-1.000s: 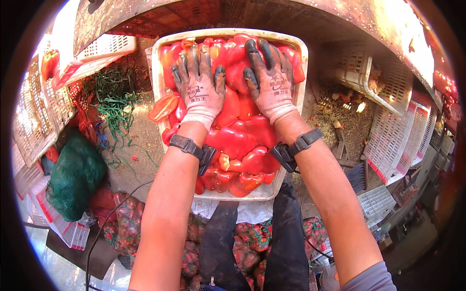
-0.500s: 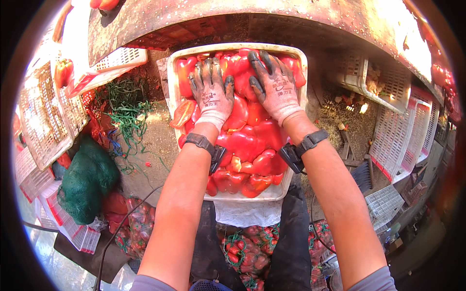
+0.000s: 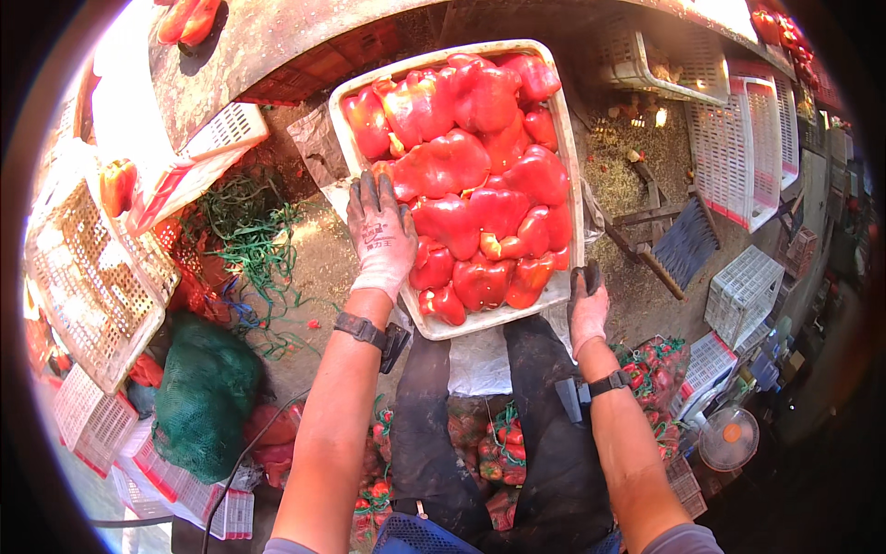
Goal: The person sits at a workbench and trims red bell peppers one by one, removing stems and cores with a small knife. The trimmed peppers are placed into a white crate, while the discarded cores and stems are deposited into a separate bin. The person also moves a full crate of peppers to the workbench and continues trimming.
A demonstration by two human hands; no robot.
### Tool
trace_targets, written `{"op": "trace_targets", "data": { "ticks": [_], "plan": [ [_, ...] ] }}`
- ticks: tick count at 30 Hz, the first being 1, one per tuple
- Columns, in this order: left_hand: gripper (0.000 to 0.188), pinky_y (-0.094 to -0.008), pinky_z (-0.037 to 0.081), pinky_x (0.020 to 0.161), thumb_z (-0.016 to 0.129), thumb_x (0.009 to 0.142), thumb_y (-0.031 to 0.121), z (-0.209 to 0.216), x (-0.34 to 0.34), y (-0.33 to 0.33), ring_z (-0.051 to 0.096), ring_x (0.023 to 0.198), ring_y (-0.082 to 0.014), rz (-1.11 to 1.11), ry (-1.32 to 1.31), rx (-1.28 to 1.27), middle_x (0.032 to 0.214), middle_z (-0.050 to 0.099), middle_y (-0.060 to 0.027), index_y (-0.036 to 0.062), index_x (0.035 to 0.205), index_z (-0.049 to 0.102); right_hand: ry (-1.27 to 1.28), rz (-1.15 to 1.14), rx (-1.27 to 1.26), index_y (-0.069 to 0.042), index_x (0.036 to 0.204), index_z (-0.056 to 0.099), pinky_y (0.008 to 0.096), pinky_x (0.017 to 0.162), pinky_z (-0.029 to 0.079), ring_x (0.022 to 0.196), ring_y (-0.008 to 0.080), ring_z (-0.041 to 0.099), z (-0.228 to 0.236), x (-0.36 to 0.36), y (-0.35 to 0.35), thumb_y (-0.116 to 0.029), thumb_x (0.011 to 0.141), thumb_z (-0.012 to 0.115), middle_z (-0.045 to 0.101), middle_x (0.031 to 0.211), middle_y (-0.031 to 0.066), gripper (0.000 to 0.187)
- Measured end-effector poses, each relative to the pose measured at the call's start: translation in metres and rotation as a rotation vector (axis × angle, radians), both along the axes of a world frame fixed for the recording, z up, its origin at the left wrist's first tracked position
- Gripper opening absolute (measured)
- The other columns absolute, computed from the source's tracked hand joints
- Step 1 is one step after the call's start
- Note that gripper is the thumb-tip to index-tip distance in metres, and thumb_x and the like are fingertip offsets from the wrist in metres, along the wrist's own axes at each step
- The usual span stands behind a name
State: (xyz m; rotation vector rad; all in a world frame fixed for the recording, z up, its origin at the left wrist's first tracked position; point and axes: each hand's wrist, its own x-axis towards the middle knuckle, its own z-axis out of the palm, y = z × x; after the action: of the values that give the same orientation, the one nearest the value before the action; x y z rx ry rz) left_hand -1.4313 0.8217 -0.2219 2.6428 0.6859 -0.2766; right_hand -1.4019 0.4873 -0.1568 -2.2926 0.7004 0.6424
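Off-white tray point(image 3: 498, 316) sits at 12 o'clock in the head view, slightly tilted, loaded with glossy red peppers point(image 3: 480, 208) packed closely together. All positions below are taken from the tray's centre.

Left hand point(image 3: 380, 235), in a pale pink glove with dark-stained fingers, is noted at 8 o'clock. It lies along the tray's rim, fingers extended, not clenched. Right hand point(image 3: 588, 312), gloved likewise, is at between 4 and 5 o'clock, right at the tray's lower corner, fingers bent. Whether it grasps the rim cannot be determined.

Surroundings: mesh bags of peppers point(image 3: 503, 448) at 6 o'clock, between the person's dark trouser legs point(image 3: 558, 443); a bulging green mesh sack point(image 3: 205, 397) at 8 o'clock; tangled green ties point(image 3: 263, 249) between 8 and 9; white crate point(image 3: 729, 138) at 3; round fan point(image 3: 729, 439) between 4 and 5.
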Motion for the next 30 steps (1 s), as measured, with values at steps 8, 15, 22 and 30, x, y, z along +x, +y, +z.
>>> {"op": "trace_targets", "data": {
  "ticks": [8, 15, 22, 30],
  "plan": [
    [0.064, -0.0518, 0.024, 0.124, 0.055, 0.099, 0.020, -0.010, 0.010, -0.041, 0.028, 0.148, -0.0501, 0.038, 0.018, 0.025, 0.158, 0.031, -0.0332, -0.0069, 0.152, 0.035, -0.095, -0.751, 0.383, -0.005, 0.149, 0.046, 0.0372, 0.113, 0.042, 0.129, 0.0246, 0.053, -0.050, -0.096, 0.008, -0.014, 0.107, 0.052, 0.051, 0.148, 0.0120, 0.043],
    [0.062, -0.0520, 0.025, 0.124, 0.055, 0.100, 0.020, -0.016, 0.019, -0.032, 0.028, 0.147, -0.0509, 0.095, 0.106, -0.144, 0.159, 0.030, -0.0326, -0.0042, 0.154, 0.035, 0.190, -1.312, 0.614, -0.016, 0.150, 0.046, 0.0500, 0.101, 0.047, 0.122, 0.0294, 0.056, -0.058, -0.119, -0.008, -0.038, 0.108, 0.048, 0.053, 0.146, 0.0086, 0.047],
    [0.058, -0.0500, 0.031, 0.121, 0.055, 0.101, 0.022, -0.043, 0.018, -0.012, 0.036, 0.143, -0.0505, -0.105, 0.056, -0.095, 0.152, 0.039, -0.0351, -0.0106, 0.147, 0.041, 0.453, -1.314, 0.781, -0.017, 0.152, 0.043, 0.0516, 0.109, 0.040, 0.134, 0.0307, 0.050, -0.075, -0.152, 0.012, -0.049, 0.101, 0.057, 0.051, 0.150, 0.0087, 0.062],
    [0.041, -0.0476, 0.047, 0.105, 0.062, 0.097, 0.019, 0.024, 0.059, 0.010, 0.057, 0.124, -0.0425, -0.150, 0.301, -0.181, 0.134, 0.058, -0.0278, -0.0023, 0.131, 0.059, 0.191, -1.358, 0.848, -0.013, 0.143, 0.054, 0.0518, 0.107, 0.045, 0.128, 0.0280, 0.055, -0.094, -0.151, 0.056, -0.031, 0.091, 0.073, 0.058, 0.140, 0.0052, 0.058]
  ]
}}
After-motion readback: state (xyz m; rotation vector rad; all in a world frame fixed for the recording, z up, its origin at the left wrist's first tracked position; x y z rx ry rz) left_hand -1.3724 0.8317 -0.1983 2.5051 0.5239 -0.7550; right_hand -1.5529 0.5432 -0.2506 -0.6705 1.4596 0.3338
